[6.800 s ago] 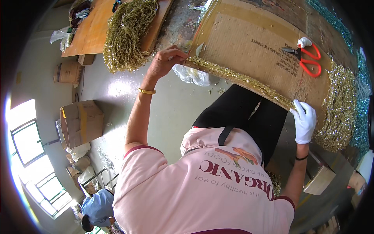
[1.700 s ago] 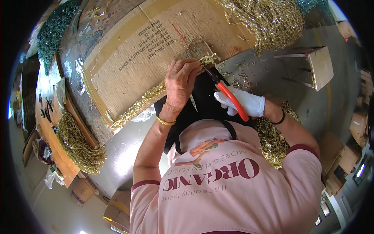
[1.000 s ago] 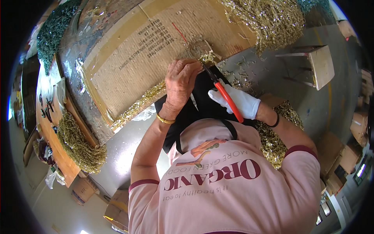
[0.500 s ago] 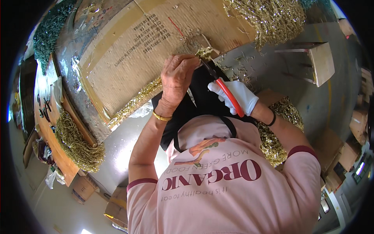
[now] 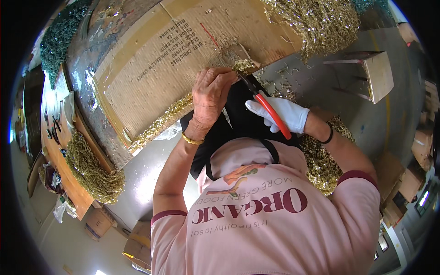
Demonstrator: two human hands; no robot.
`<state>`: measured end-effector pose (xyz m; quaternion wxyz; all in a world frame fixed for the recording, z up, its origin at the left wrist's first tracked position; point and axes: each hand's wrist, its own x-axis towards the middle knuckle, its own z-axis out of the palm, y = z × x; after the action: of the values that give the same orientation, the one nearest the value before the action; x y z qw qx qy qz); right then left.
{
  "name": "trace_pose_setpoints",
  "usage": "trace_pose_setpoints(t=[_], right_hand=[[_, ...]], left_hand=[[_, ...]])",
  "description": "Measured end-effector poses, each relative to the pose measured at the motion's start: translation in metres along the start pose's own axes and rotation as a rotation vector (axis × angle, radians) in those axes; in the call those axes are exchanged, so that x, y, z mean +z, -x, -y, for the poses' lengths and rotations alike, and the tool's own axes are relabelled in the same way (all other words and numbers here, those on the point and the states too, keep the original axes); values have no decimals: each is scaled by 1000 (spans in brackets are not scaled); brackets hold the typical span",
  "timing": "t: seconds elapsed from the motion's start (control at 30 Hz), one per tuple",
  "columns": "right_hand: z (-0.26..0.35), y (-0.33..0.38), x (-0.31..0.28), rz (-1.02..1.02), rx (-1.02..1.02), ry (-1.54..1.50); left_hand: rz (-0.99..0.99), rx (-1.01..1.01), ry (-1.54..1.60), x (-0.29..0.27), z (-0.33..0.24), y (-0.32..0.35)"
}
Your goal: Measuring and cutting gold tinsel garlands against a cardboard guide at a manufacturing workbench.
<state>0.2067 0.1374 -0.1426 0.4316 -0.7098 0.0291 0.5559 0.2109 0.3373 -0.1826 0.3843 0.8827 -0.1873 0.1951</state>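
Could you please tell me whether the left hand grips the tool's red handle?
No, the white-gloved right hand holds the red handle.

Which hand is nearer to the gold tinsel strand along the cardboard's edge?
Left: the bare left hand holds the gold tinsel strand; the gloved right hand is apart from it, lower right, holding red-handled scissors.

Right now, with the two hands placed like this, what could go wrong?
The bare left hand is close to the working end of the red-handled scissors, so a slip might nick its fingers. The gold tinsel lies along the very edge of the cardboard; a tug could perhaps pull it off.
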Motion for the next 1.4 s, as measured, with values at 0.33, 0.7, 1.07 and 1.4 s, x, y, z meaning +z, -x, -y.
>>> trace_pose_setpoints(t=[0.33, 0.7, 1.07, 1.4], right_hand=[[9, 1, -2, -335, -42, 652], [1, 2, 1, -176, -3, -85], [3, 4, -8, -121, -174, 301], [8, 7, -5, -40, -243, 345]], left_hand=[[-5, 22, 8, -1, 0, 0], [18, 14, 7, -1, 0, 0], [-8, 33, 12, 1, 3, 0], [-14, 64, 14, 1, 4, 1]])
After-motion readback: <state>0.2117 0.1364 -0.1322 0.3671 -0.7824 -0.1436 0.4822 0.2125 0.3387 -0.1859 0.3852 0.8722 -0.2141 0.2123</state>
